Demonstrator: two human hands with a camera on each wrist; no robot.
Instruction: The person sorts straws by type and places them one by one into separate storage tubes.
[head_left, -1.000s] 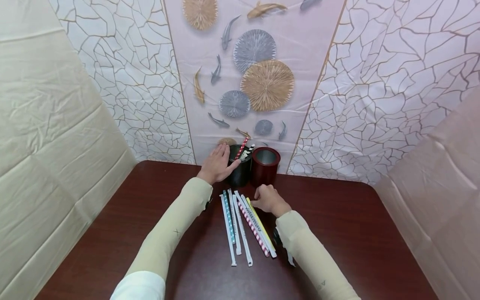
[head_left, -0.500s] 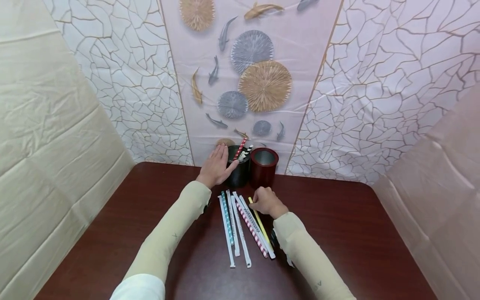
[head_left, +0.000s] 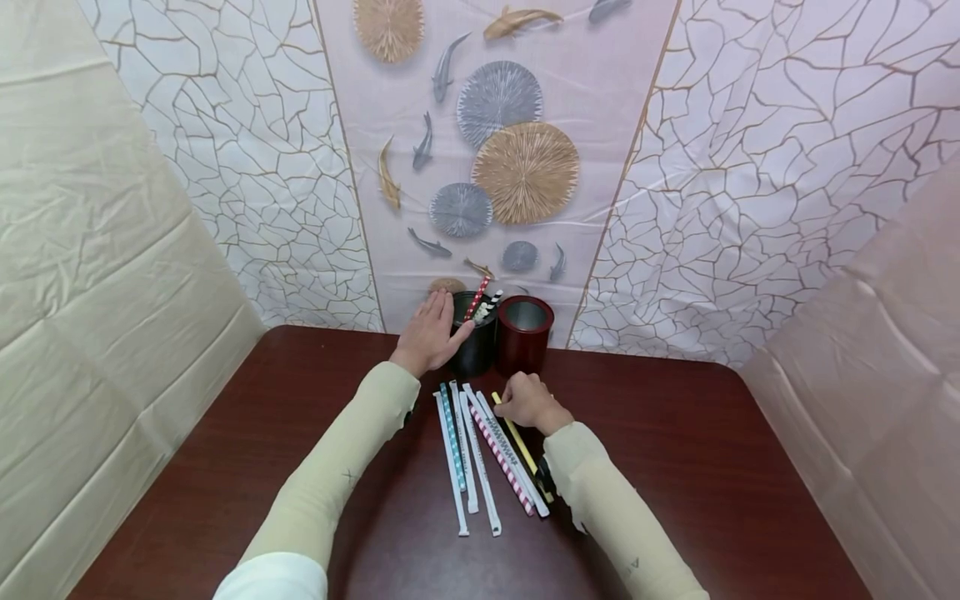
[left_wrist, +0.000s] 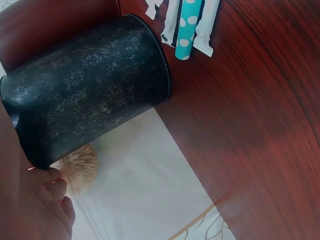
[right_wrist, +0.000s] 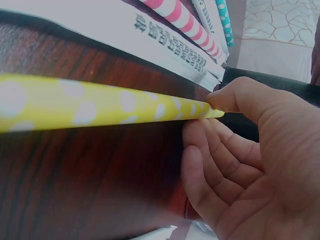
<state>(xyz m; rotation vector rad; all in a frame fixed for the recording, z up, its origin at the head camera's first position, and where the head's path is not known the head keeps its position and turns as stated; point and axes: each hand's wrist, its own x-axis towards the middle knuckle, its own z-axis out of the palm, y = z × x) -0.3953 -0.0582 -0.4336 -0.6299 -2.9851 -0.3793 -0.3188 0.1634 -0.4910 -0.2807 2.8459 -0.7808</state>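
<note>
Where the yellow straw [right_wrist: 110, 102] lay close along the printed white-wrapped straw [right_wrist: 115, 35] a second ago, you now have a dark gap between them, so it looks easier to lift alone. It lies just below centre frame, its upper end pinched between thumb and fingers in your right hand's [head_left: 528, 403] grip; whether its lower end touches the neighbours, you cannot tell. Just above your knuckles stands the dark red cup [head_left: 522, 350], its rim a likely snag; left of it, your left hand [head_left: 426, 337] rests against the black cup [head_left: 474, 354], fingers straight. Behind both cups, the back edge and patterned cloth [head_left: 637, 283] probably limit reach, while the table [head_left: 675, 467] gives you more sideways room toward the lower right.
</note>
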